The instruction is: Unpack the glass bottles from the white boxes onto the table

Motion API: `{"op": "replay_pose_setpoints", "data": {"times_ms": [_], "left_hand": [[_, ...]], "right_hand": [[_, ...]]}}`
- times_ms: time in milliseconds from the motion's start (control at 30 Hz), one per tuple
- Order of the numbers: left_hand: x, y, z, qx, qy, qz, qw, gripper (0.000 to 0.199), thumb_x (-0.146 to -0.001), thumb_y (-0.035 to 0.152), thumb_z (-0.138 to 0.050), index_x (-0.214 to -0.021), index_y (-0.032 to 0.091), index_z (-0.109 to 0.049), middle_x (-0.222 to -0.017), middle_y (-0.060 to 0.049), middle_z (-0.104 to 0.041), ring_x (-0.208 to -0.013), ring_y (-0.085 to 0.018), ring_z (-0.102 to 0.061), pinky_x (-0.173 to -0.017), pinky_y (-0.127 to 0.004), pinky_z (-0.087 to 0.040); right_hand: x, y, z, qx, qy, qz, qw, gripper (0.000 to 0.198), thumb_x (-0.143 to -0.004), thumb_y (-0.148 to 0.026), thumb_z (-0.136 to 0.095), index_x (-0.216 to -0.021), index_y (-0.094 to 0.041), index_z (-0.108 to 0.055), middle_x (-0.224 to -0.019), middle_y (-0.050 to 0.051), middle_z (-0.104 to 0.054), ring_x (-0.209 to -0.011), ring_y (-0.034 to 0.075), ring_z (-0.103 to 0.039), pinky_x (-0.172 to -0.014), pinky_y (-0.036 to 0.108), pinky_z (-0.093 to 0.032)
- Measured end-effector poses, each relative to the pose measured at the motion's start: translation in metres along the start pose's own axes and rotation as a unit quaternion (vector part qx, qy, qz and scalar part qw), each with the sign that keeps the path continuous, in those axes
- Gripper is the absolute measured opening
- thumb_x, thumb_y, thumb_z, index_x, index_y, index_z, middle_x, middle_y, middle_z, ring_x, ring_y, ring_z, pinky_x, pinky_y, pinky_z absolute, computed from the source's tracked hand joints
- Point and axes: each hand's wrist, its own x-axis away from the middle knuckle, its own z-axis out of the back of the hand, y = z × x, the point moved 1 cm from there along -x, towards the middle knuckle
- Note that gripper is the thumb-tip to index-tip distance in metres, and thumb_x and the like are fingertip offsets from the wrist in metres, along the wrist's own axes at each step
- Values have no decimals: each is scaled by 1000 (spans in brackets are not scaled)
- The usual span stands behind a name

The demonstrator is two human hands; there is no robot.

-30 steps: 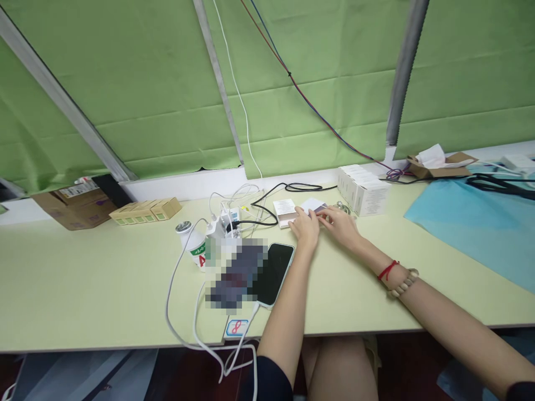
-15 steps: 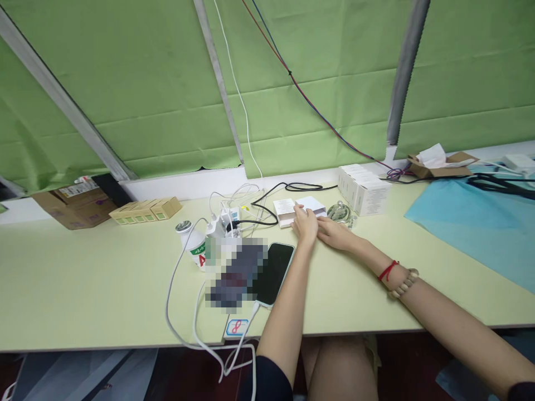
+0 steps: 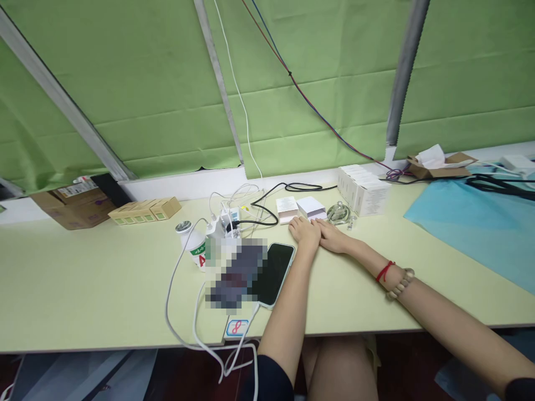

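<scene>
My left hand [image 3: 305, 231] rests palm down on the table, fingers lying flat and holding nothing. Beside it lies my right hand [image 3: 335, 236], also flat and empty, its fingertips touching or nearly touching the left hand. Just beyond my fingers are two small white boxes with open ends facing me: a printed one [image 3: 286, 204] on the left and a plain one [image 3: 310, 205] on the right. A coiled clear cable or tube [image 3: 338, 212] lies right of them, with small clear pieces [image 3: 351, 224] next to it.
White cartons [image 3: 370, 196] stand in a row behind. Left are two phones, one black-screened [image 3: 273, 273], one blurred; a white bottle [image 3: 193, 245], plugged-in chargers [image 3: 221, 223], and kraft boxes [image 3: 146, 210]. Blue sheeting [image 3: 476, 223] covers the right. White cables [image 3: 167, 289] hang over the front edge.
My left hand has drawn back from the white boxes toward me, and its fingers have come down onto the table. The right hand has shifted slightly left, close against it.
</scene>
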Motion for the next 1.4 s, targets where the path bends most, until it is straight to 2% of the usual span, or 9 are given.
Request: {"op": "replay_pose_setpoints", "data": {"times_ms": [133, 233, 433, 600, 767, 933, 1033, 1267, 1400], "left_hand": [[-5, -4, -7, 14, 3, 8, 1000, 53, -89, 34, -31, -130, 4, -45, -145, -18, -37, -135, -27, -33, -112, -35, -21], [-7, -5, -9, 47, 18, 3, 999, 54, -88, 34, -35, -135, 8, -38, -149, -18, -30, -138, -26, -29, -112, -35, -20], [-5, -2, -9, 84, 35, -75, 993, 39, -90, 28, -31, -120, 15, -52, -125, -15, -57, -123, -23, -48, -104, -38, -31], [-2, -1, -4, 95, 53, -106, 988, 29, -89, 29, -39, -109, 18, -56, -121, -12, -57, -117, -23, -49, -99, -36, -35], [-3, 0, -3, 67, 43, -155, 985, 30, -92, 26, -32, -97, 20, -61, -125, -10, -56, -122, -21, -45, -102, -37, -32], [-7, -2, -6, 81, 12, -126, 989, 36, -93, 31, -29, -102, 21, -62, -133, -10, -51, -126, -20, -42, -103, -37, -33], [-7, -4, -6, 75, -13, -119, 990, 41, -93, 33, -25, -104, 20, -63, -127, -11, -56, -122, -22, -45, -101, -39, -34], [-8, -4, -5, 48, 0, -108, 993, 48, -92, 35, -23, -103, 20, -67, -123, -11, -59, -118, -25, -46, -99, -40, -35], [-6, -3, -5, 43, 7, -96, 994, 52, -92, 38, -22, -103, 18, -68, -122, -13, -60, -119, -27, -45, -101, -41, -33]], "right_hand": [[2, -5, 3, 8, -25, -28, 999, 68, -85, -37, -41, -145, -6, -29, -150, 20, -29, -141, 30, -22, -114, 49, -19], [4, -10, 9, -4, -25, -18, 1000, 64, -86, -36, -40, -144, -10, -32, -150, 19, -29, -140, 31, -24, -112, 53, -20], [6, -13, 14, -30, 4, 44, 999, 59, -81, -28, -48, -138, -15, -42, -141, 18, -44, -131, 32, -39, -106, 56, -29], [5, -13, 14, -39, 26, 69, 997, 55, -76, -23, -53, -130, -17, -51, -135, 15, -51, -127, 32, -43, -103, 54, -33], [6, -15, 16, -41, 17, 69, 997, 46, -76, -19, -53, -123, -16, -57, -127, 15, -57, -119, 29, -49, -100, 49, -36], [8, -18, 21, -74, 43, 98, 991, 36, -77, -13, -52, -111, -14, -63, -118, 15, -61, -102, 24, -58, -91, 40, -44], [8, -17, 25, -68, 48, 93, 992, 31, -78, -13, -50, -103, -13, -66, -114, 15, -62, -94, 23, -61, -84, 35, -47], [10, -17, 28, -48, 46, 73, 995, 26, -79, -16, -50, -99, -13, -66, -107, 12, -64, -92, 22, -62, -79, 31, -48], [11, -17, 28, -37, 57, 49, 997, 25, -78, -17, -51, -99, -14, -66, -112, 12, -61, -97, 23, -61, -83, 32, -48]]}}
